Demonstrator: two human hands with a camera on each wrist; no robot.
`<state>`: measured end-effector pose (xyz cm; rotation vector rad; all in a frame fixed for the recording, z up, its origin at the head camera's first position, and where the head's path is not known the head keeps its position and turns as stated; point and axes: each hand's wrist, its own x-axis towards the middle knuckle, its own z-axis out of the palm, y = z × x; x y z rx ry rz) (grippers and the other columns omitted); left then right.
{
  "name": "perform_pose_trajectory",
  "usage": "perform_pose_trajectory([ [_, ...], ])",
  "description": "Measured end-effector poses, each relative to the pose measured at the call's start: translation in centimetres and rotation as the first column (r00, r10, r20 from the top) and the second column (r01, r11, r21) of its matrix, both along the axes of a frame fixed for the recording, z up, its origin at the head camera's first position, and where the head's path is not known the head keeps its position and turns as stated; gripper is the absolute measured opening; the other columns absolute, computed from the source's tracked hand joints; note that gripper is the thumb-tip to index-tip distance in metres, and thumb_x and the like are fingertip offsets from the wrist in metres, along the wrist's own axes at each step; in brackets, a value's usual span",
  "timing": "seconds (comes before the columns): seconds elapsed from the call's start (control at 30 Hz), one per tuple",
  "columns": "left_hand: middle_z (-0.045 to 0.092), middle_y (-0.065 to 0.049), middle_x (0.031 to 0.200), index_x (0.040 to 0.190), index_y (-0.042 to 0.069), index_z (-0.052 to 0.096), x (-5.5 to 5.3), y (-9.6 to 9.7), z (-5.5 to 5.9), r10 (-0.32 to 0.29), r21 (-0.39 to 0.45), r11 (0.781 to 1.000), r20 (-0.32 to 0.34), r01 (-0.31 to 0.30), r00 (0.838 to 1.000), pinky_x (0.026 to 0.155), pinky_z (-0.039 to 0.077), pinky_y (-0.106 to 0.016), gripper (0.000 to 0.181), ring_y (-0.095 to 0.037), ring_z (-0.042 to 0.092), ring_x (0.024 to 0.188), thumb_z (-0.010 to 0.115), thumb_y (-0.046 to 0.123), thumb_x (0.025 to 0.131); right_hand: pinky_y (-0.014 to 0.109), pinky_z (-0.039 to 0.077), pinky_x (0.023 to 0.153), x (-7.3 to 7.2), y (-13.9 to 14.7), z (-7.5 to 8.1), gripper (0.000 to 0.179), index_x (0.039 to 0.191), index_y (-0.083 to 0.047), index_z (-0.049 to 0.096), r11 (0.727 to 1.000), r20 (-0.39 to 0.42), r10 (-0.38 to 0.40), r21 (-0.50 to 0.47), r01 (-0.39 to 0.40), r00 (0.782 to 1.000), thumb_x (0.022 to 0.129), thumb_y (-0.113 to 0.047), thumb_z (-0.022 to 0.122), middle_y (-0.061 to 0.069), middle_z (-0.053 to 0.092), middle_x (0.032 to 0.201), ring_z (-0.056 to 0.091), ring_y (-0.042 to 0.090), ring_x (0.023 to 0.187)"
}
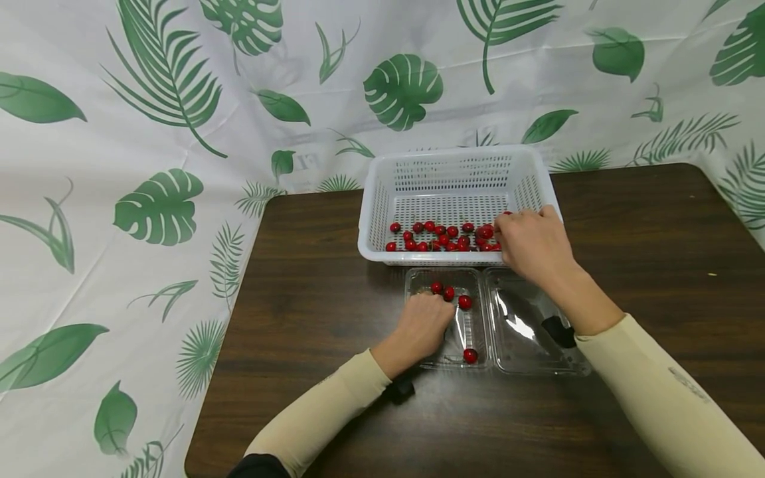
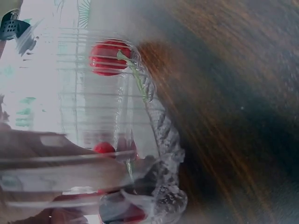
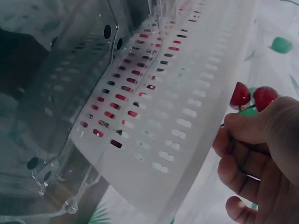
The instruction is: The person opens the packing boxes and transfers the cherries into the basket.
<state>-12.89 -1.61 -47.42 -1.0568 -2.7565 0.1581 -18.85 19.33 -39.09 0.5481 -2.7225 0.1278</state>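
At the right end of the white basket [image 1: 460, 255], my right hand [image 1: 532, 242] is at the near rim. In the right wrist view, its thumb and index finger pinch at two red cherries [image 3: 265, 97], apparently by their stems. My left hand [image 1: 425, 322] reaches down into a clear plastic clamshell box [image 1: 418, 273], fingers bent. Several cherries [image 1: 465, 302] lie in that box. Seen through the wall, one cherry [image 2: 110, 57] shows a green stem. Red shows beside the left fingers [image 2: 70, 161], but glare hides whether they grip it.
Many cherries [image 1: 443, 239] lie along the basket's near side. The clamshell's open lid [image 1: 532, 325] lies flat to the right of its base, under my right forearm. All stand on a dark wooden table [image 1: 311, 285], with a leaf-print cloth [image 1: 335, 93] behind and at left.
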Motion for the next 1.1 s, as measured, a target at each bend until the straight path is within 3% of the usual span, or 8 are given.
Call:
perform_pose_trajectory([
  [0.17,0.059,0.003,0.057,0.054,0.021,0.057,0.0,0.0,0.0,-0.002,-0.001,1.0,0.004,0.002,1.0,0.044,0.046,-0.035,0.031,-0.018,0.056,0.053,0.065,0.003,0.078,0.047,0.037,0.062,-0.1,0.1,-0.3,0.006,0.085,-0.005,0.069,1.0,0.009,-0.001,0.003,0.001,1.0,0.085,-0.011,0.07,0.012,0.068,0.077,0.06,0.032,0.069],
  [0.3,0.059,0.003,0.057,0.055,0.022,0.057,0.0,0.0,0.0,-0.006,0.008,1.0,-0.001,0.006,1.0,0.044,0.046,-0.035,0.03,-0.018,0.057,0.054,0.066,0.004,0.077,0.046,0.038,0.063,0.4,0.1,-0.2,0.016,0.097,-0.005,0.072,1.0,-0.018,0.018,-0.007,-0.018,1.0,0.082,-0.011,0.072,0.013,0.07,0.084,0.062,0.032,0.074],
  [0.4,0.06,0.004,0.058,0.055,0.022,0.058,0.0,0.0,0.0,-0.008,0.018,1.0,-0.003,0.008,1.0,0.044,0.046,-0.035,0.028,-0.018,0.058,0.054,0.067,0.004,0.074,0.043,0.035,0.058,1.1,-0.2,-0.2,0.015,0.096,-0.006,0.073,0.996,-0.066,0.076,-0.048,-0.079,0.995,0.081,-0.01,0.073,0.011,0.069,0.079,0.06,0.03,0.069],
  [0.53,0.062,0.005,0.061,0.058,0.023,0.06,0.0,-0.1,0.1,-0.008,0.023,1.0,0.013,0.007,1.0,0.045,0.046,-0.034,0.024,-0.018,0.059,0.057,0.069,0.004,0.072,0.037,0.033,0.051,2.4,-1.5,-0.4,0.005,0.083,-0.008,0.072,0.972,-0.089,0.215,-0.075,-0.221,0.973,0.08,-0.011,0.074,0.005,0.066,0.069,0.058,0.024,0.058],
  [0.67,0.061,0.006,0.061,0.059,0.023,0.06,0.0,-0.2,0.2,-0.005,0.018,1.0,0.017,0.005,1.0,0.045,0.046,-0.034,0.024,-0.018,0.06,0.058,0.07,0.007,0.073,0.034,0.036,0.051,3.6,-3.4,-1.5,0.014,0.069,-0.014,0.066,0.955,0.037,0.294,0.017,-0.295,0.955,0.08,-0.014,0.075,-0.002,0.06,0.061,0.054,0.018,0.054],
  [0.83,0.062,0.006,0.063,0.06,0.026,0.061,0.2,-0.3,0.2,-0.014,0.03,0.999,0.001,0.014,1.0,0.045,0.046,-0.033,0.023,-0.017,0.059,0.059,0.072,0.011,0.073,0.036,0.039,0.058,4.6,-5.0,-3.6,0.026,0.059,-0.018,0.058,0.933,0.185,0.261,0.204,-0.297,0.947,0.076,-0.01,0.075,-0.003,0.054,0.06,0.051,0.021,0.062],
  [0.97,0.063,0.006,0.065,0.061,0.026,0.062,0.4,-0.6,0.3,-0.011,0.032,0.999,-0.008,0.011,1.0,0.046,0.046,-0.032,0.021,-0.017,0.059,0.06,0.072,0.012,0.073,0.04,0.041,0.066,4.7,-5.5,-5.0,0.026,0.059,-0.018,0.059,0.917,0.191,0.242,0.277,-0.289,0.951,0.076,-0.015,0.078,0.0,0.057,0.064,0.05,0.025,0.072],
  [1.1,0.062,0.005,0.066,0.061,0.024,0.061,0.6,-0.9,0.4,-0.011,0.036,0.999,-0.003,0.011,1.0,0.046,0.046,-0.033,0.02,-0.018,0.059,0.06,0.071,0.011,0.074,0.04,0.038,0.07,4.4,-5.9,-6.4,0.027,0.058,-0.018,0.059,0.91,0.147,0.258,0.294,-0.292,0.955,0.079,-0.015,0.077,0.001,0.059,0.065,0.049,0.027,0.076],
])
